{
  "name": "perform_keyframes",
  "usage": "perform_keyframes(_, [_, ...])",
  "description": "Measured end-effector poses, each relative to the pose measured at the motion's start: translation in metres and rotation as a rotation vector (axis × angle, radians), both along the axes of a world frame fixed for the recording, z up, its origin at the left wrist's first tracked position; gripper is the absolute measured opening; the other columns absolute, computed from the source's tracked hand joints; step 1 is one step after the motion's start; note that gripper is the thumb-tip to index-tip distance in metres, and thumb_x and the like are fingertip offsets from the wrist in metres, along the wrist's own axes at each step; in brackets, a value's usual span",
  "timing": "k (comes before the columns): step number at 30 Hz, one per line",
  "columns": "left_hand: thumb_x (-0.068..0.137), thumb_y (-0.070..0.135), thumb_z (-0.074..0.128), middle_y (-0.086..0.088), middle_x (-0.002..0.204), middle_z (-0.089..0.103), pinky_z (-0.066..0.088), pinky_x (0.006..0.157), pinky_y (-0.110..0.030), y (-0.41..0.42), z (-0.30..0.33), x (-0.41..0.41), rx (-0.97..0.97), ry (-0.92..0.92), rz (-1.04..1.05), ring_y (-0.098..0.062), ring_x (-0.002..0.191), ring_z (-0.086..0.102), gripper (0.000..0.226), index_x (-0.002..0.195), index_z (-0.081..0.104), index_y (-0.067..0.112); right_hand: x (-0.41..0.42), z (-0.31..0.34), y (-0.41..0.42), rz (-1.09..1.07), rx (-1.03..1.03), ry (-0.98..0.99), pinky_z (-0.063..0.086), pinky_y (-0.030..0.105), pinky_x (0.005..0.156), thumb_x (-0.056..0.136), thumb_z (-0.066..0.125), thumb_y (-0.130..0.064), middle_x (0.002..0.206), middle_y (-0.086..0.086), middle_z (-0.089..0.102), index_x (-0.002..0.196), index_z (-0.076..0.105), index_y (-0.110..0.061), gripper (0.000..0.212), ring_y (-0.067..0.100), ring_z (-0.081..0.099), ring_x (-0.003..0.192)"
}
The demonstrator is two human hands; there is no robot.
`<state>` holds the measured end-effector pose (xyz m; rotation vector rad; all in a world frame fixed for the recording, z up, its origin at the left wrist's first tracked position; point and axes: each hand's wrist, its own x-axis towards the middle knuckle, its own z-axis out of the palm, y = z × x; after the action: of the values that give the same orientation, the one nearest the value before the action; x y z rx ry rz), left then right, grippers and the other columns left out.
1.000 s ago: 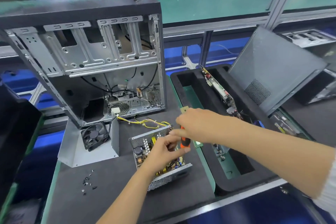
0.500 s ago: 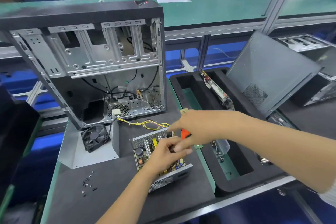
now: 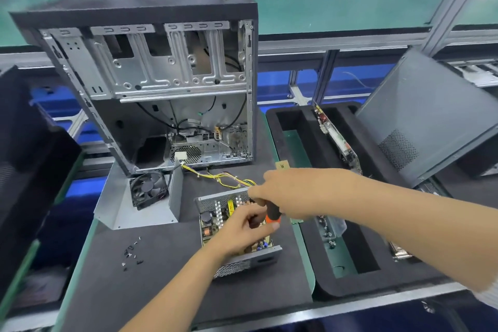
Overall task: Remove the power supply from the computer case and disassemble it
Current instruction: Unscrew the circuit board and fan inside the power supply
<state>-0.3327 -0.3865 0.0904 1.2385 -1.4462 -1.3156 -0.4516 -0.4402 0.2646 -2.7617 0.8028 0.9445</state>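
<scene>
Hands (image 3: 291, 191) stay on screwdriver (image 3: 272, 214) over power supply (image 3: 213, 221).

Power supply (image 3: 215, 219) lies before the computer case (image 3: 151, 89).

left hand (image 3: 244, 230): forearm enters from the bottom edge, reaching up and right, back of hand facing the camera, fingers curled, thumb stretched out to the right | right hand (image 3: 289, 191): bare forearm enters from the right edge, reaching left, knuckles up, fingers wrapped round a screwdriver handle (image 3: 272, 213)
</scene>
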Motion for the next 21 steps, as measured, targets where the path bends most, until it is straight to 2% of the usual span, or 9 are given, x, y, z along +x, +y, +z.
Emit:
perform_keyframes(2, [0.09, 0.024, 0.068, -0.001, 0.062, 0.028, 0.022, 0.062, -0.036, -0.001, 0.004, 0.0, -0.028, -0.006, -0.013, -0.013, 0.062, 0.026, 0.019, 0.073, 0.062, 0.017, -0.001, 0.004, 0.0, -0.059, 0.038, -0.005, 0.041, 0.032, 0.057, 0.095, 0.057, -0.024, 0.093, 0.002, 0.047, 0.117, 0.048, -0.018, 0.025, 0.02, 0.054, 0.067])
perform_keyframes(4, [0.089, 0.024, 0.068, -0.019, 0.077, 0.047, 0.028, 0.064, -0.035, -0.001, 0.008, 0.0, -0.073, -0.044, -0.026, -0.018, 0.067, 0.035, 0.007, 0.094, 0.071, 0.02, -0.001, 0.007, -0.002, -0.143, -0.027, -0.014, 0.038, 0.028, 0.047, 0.097, 0.049, -0.043, 0.089, 0.005, 0.05, 0.108, 0.052, -0.015, 0.03, 0.016, 0.054, 0.051])
perform_keyframes(6, [0.089, 0.023, 0.069, -0.009, 0.079, 0.047, 0.03, 0.064, -0.031, -0.002, 0.006, 0.0, -0.094, -0.088, 0.0, -0.015, 0.067, 0.033, 0.011, 0.098, 0.073, 0.027, 0.0, 0.008, -0.002, -0.135, -0.099, 0.038, 0.031, 0.028, 0.043, 0.1, 0.044, -0.032, 0.084, 0.009, 0.05, 0.105, 0.054, -0.01, 0.025, 0.015, 0.049, 0.05])
perform_keyframes(8, [0.089, 0.017, 0.069, 0.017, 0.066, 0.04, 0.027, 0.058, -0.02, -0.001, 0.005, 0.002, -0.13, -0.112, 0.003, -0.003, 0.06, 0.027, 0.014, 0.087, 0.069, 0.031, 0.003, 0.003, 0.0, -0.084, -0.083, 0.099, 0.035, 0.03, 0.051, 0.096, 0.047, -0.011, 0.094, 0.013, 0.056, 0.12, 0.055, -0.009, 0.025, 0.025, 0.059, 0.076])
perform_keyframes(10, [0.089, 0.016, 0.069, 0.016, 0.057, 0.031, 0.02, 0.055, -0.02, -0.001, 0.007, 0.002, -0.14, -0.106, -0.008, -0.004, 0.059, 0.022, 0.021, 0.086, 0.069, 0.036, 0.004, 0.0, 0.001, -0.031, -0.08, 0.122, 0.035, 0.032, 0.054, 0.094, 0.048, -0.006, 0.095, 0.013, 0.053, 0.124, 0.048, -0.01, 0.03, 0.025, 0.057, 0.08])
perform_keyframes(12, [0.088, 0.022, 0.068, 0.012, 0.062, 0.021, 0.019, 0.059, -0.031, 0.001, 0.011, 0.002, -0.133, -0.086, 0.003, -0.008, 0.062, 0.02, 0.008, 0.09, 0.066, 0.014, 0.002, 0.001, 0.002, -0.04, -0.067, 0.083, 0.028, 0.03, 0.049, 0.097, 0.048, -0.01, 0.083, 0.006, 0.042, 0.118, 0.041, -0.012, 0.023, 0.017, 0.044, 0.061])
perform_keyframes(14, [0.087, 0.023, 0.066, 0.01, 0.066, 0.017, 0.021, 0.061, -0.037, 0.0, 0.007, 0.001, -0.101, -0.051, 0.006, -0.015, 0.064, 0.018, 0.031, 0.083, 0.054, -0.006, 0.002, 0.0, 0.004, -0.023, -0.048, 0.054, 0.029, 0.031, 0.05, 0.093, 0.051, -0.004, 0.09, 0.006, 0.043, 0.112, 0.039, -0.016, 0.025, 0.017, 0.04, 0.061])
perform_keyframes(18, [0.085, 0.02, 0.072, 0.006, 0.064, 0.014, 0.029, 0.061, -0.04, -0.002, 0.003, 0.0, -0.06, -0.029, 0.048, -0.029, 0.064, 0.016, 0.04, 0.062, 0.042, 0.009, 0.003, -0.005, 0.007, 0.004, -0.064, 0.014, 0.037, 0.035, 0.061, 0.086, 0.058, -0.001, 0.095, 0.001, 0.033, 0.1, 0.04, -0.019, 0.03, 0.019, 0.04, 0.067])
perform_keyframes(21, [0.083, 0.028, 0.074, 0.0, 0.063, 0.018, 0.024, 0.061, -0.034, -0.002, 0.003, 0.001, -0.098, -0.055, 0.037, -0.019, 0.063, 0.021, 0.029, 0.071, 0.056, 0.008, 0.0, -0.002, 0.002, -0.096, 0.006, -0.005, 0.037, 0.031, 0.054, 0.088, 0.065, -0.029, 0.088, -0.002, 0.035, 0.112, 0.042, -0.019, 0.035, 0.012, 0.05, 0.069])
